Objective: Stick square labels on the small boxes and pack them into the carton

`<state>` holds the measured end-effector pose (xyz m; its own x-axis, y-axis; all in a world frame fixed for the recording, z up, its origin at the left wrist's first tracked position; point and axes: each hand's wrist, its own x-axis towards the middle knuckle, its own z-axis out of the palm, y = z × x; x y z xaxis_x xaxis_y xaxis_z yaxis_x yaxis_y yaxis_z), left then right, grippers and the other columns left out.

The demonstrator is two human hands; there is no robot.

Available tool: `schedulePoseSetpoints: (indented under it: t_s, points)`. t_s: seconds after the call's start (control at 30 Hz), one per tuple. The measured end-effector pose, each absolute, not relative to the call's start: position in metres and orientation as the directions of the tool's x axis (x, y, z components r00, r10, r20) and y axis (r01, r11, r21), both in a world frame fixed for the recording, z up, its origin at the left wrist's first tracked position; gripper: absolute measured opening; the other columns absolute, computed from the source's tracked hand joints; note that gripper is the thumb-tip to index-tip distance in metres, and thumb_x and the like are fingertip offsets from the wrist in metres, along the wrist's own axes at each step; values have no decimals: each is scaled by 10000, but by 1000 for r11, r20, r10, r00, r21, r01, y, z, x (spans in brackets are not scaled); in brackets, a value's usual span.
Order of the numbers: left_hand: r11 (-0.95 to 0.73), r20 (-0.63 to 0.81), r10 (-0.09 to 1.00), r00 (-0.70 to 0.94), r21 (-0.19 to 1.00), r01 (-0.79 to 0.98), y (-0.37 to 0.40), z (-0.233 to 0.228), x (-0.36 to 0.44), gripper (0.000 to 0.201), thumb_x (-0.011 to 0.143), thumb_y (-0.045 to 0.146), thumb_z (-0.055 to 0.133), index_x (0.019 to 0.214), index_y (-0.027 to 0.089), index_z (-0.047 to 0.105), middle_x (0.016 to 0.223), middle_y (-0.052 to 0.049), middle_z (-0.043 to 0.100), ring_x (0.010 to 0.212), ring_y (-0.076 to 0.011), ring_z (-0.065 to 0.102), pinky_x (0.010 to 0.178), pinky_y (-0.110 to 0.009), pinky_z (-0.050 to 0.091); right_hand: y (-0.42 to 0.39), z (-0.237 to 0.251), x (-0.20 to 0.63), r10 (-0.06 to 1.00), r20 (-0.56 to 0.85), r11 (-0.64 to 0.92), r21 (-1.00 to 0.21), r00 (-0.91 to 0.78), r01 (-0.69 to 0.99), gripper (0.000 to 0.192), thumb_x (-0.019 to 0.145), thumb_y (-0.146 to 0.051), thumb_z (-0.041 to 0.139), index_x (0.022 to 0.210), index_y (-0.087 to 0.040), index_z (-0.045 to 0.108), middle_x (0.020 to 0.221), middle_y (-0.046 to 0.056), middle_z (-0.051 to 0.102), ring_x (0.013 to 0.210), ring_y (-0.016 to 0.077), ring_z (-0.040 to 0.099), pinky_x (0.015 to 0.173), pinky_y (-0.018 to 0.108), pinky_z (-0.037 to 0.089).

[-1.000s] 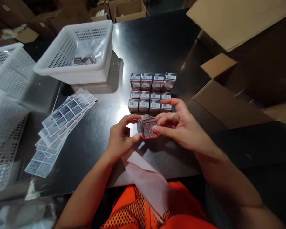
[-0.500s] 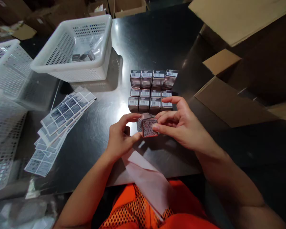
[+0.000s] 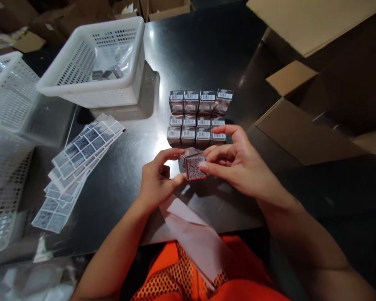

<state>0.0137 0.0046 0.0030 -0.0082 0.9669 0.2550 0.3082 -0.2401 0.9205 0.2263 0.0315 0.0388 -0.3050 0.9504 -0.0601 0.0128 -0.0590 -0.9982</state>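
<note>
Just in front of my body I hold a small box (image 3: 191, 151), tilted, its end towards me covered by a speckled square sticker (image 3: 194, 169) with a reddish lower edge. My left hand (image 3: 158, 175) grips the box from the left, forefinger on top and thumb low at its near corner. From the right, my right hand (image 3: 235, 165) pinches the box's edge, the thumb lying over the sticker's right side and the forefinger raised. Beyond my hands stand several similar boxes (image 3: 191, 108) in rows, barcode labels upward. Sticker sheets (image 3: 87, 146) lie fanned out on the left.
A white perforated basket (image 3: 90, 90) holding a few small boxes and clear plastic stands at the back left of the metal table (image 3: 188, 50). More baskets (image 3: 6, 96) line the left edge. Open cardboard boxes (image 3: 303, 129) flank the right. A pale paper strip (image 3: 191, 234) crosses my lap.
Both hands keep the same grip on the small box. The whole view has shifted slightly; nothing else has visibly moved.
</note>
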Motion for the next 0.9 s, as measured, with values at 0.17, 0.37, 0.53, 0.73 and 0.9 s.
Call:
schedulePoseSetpoints:
  t_s: [0.17, 0.37, 0.53, 0.73, 0.9]
  points:
    - [-266, 279, 960, 4, 908, 325, 4, 1, 12, 434, 677, 176, 865, 1088, 238, 739, 904, 29, 739, 384, 17, 363, 356, -110, 274, 31, 40, 226, 953, -65, -63, -998, -297, 18, 685, 739, -333, 874, 1245, -271, 417, 734, -63, 675, 884, 210, 752, 794, 335, 620]
    - [-294, 309, 951, 14, 887, 356, 3, 1, 12, 422, 706, 225, 878, 1104, 235, 738, 916, 23, 730, 379, 16, 369, 353, -121, 274, 31, 42, 226, 954, -60, -47, -998, -294, 51, 648, 746, -308, 844, 1237, -276, 423, 691, -73, 661, 907, 228, 763, 810, 358, 621]
    - [-341, 363, 932, 13, 861, 378, -1, 5, 14, 382, 741, 232, 859, 1104, 229, 739, 891, 24, 729, 375, 12, 379, 354, -121, 267, 26, 44, 220, 975, -56, -40, -996, -216, 78, 637, 716, -302, 848, 1205, -274, 441, 679, -77, 661, 859, 225, 765, 766, 334, 620]
    - [-306, 338, 941, -23, 878, 367, -3, 6, 15, 385, 701, 208, 881, 1058, 232, 737, 886, 25, 735, 374, 11, 384, 357, -118, 264, 29, 42, 223, 993, -65, -45, -981, -102, 189, 658, 629, -367, 953, 1114, -277, 518, 543, -123, 518, 652, 214, 723, 633, 305, 592]
    - [-164, 157, 986, 51, 962, 219, 2, 2, 9, 407, 655, 260, 905, 1026, 231, 739, 886, 2, 745, 387, -6, 382, 371, -138, 266, 47, 31, 229, 921, -184, -167, -983, -343, 79, 823, 564, -329, 986, 1255, -251, 547, 889, -29, 676, 737, 149, 692, 612, 243, 573]
